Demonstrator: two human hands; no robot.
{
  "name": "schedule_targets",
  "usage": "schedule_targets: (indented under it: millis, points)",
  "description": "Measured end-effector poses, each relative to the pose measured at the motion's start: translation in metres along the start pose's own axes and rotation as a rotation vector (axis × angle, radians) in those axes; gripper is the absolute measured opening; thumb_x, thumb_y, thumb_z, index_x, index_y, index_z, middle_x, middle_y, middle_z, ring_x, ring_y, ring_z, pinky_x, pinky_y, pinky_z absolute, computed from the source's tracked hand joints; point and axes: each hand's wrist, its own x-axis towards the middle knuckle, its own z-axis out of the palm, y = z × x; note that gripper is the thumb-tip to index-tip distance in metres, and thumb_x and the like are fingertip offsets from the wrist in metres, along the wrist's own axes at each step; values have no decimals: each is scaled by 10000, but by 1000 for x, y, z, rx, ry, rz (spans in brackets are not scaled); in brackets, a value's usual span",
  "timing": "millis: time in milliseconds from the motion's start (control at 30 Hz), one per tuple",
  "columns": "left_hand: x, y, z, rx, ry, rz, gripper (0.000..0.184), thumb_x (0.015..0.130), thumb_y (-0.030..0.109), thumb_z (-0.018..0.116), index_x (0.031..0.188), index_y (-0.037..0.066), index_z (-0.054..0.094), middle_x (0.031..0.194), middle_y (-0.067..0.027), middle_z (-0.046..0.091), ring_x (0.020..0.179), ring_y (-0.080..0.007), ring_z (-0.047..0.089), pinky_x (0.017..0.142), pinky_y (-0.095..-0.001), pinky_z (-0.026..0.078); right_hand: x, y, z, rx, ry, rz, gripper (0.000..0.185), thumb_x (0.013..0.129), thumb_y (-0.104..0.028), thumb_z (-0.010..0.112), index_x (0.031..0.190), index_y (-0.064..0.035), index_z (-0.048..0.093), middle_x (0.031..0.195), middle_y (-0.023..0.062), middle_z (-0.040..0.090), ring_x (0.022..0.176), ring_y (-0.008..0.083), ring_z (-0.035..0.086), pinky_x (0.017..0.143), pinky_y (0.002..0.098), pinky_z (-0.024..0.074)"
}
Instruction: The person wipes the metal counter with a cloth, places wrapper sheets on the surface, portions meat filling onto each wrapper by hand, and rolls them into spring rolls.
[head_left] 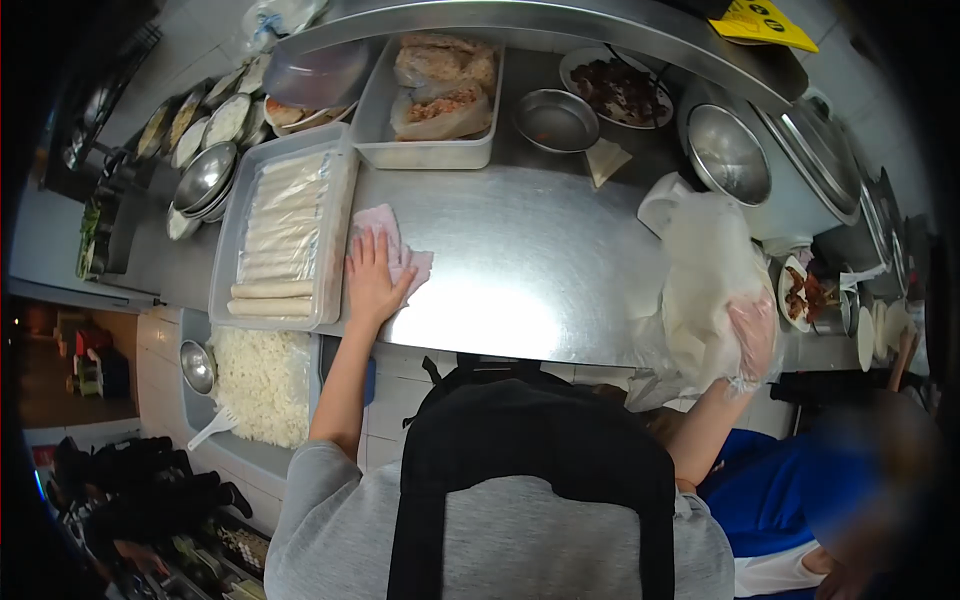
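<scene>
My left hand (372, 283) lies flat with its fingers spread on a pinkish cloth (384, 226), on the steel counter (480, 250), just right of a plastic tub (349, 185) of white rolls (283, 220). Over at the right edge of the counter, my right hand (752, 335) shows through clear plastic, at the side of a bag holding flat, pale sheets (708, 270). Its fingers are partly hidden by the plastic, so what they grip is unclear.
Behind are a tub (420, 155) of bagged filling, a metal bowl (556, 121) and a plate of dark food (618, 90). Stacked bowls (205, 178) stand left; a rice tub (262, 385) sits below. Another person in blue (775, 480) is at lower right.
</scene>
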Motion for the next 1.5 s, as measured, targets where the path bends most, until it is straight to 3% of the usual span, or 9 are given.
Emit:
schedule_targets:
  millis: [200, 333, 400, 600, 733, 1067, 1167, 1333, 1500]
  points:
    - [61, 94, 76, -96, 2, 114, 816, 900, 537, 465, 1422, -71, 314, 1501, -268, 269, 1430, -365, 200, 1162, -486, 127, -34, -19, -31, 246, 388, -73, 577, 820, 105, 589, 1353, 2, 393, 1162, 124, 572, 999, 187, 608, 848, 248, 514]
    - [91, 189, 99, -121, -74, 189, 800, 907, 516, 454, 1429, -70, 299, 1517, -257, 240, 1436, -358, 183, 1170, -466, 118, -48, -27, -26, 88, 348, -104, 551, 830, 107, 574, 1343, 4, 402, 1181, 131, 560, 1027, 213, 610, 875, 268, 528]
    - [97, 229, 106, -186, -174, 282, 776, 922, 493, 423, 1441, -66, 276, 1534, -240, 211, 1444, -346, 164, 1176, -446, 107, -57, -26, -21, 437, 350, -121, 527, 837, 98, 571, 1333, 11, 412, 1184, 132, 557, 1046, 233, 611, 892, 289, 537]
    - [39, 326, 116, -260, -302, 589, 702, 950, 442, 385, 1431, -61, 297, 1534, -226, 222, 1440, -331, 187, 1173, -433, 140, -73, -47, -4, 44, 413, -233, 520, 844, 93, 577, 1330, 8, 411, 1202, 141, 557, 1041, 243, 620, 872, 297, 549]
    - [-14, 335, 88, -279, -398, 870, 652, 942, 374, 449, 1439, -24, 307, 1535, -203, 233, 1438, -326, 195, 1169, -451, 150, -65, -40, -16, 300, 436, -212, 521, 849, 89, 580, 1333, 8, 405, 1191, 139, 559, 1024, 248, 627, 864, 291, 553]
    - [17, 69, 56, -53, -103, 225, 748, 924, 455, 479, 1471, -4, 256, 1508, -216, 296, 1419, -365, 234, 1133, -540, 179, -3, -53, 60, 99, 388, -71, 525, 811, 121, 616, 1294, 42, 425, 1136, 154, 569, 963, 253, 645, 870, 309, 555]
    - [27, -10, 55, 54, -72, 37, 744, 929, 449, 473, 1473, -6, 249, 1517, -233, 262, 1422, -388, 212, 1132, -546, 170, 20, -51, 91, 106, 55, -101, 399, 827, 74, 637, 1204, 31, 516, 1035, 112, 619, 949, 216, 650, 848, 306, 556]
    - [36, 66, -5, -78, 153, 41, 886, 830, 423, 654, 1497, 44, 212, 1533, -268, 180, 1423, -418, 183, 1138, -516, 177, 47, -61, 159, 94, -347, -24, 259, 846, -32, 682, 1088, 17, 605, 973, 64, 655, 903, 143, 642, 793, 248, 524]
    - [52, 139, -18, -1180, -252, -41, 896, 792, 366, 739, 1477, 40, 262, 1505, -238, 274, 1408, -340, 263, 1122, -449, 257, 66, -77, 176, 115, -555, -71, 257, 855, -86, 687, 1087, 14, 637, 951, 21, 671, 850, 68, 615, 747, 212, 495]
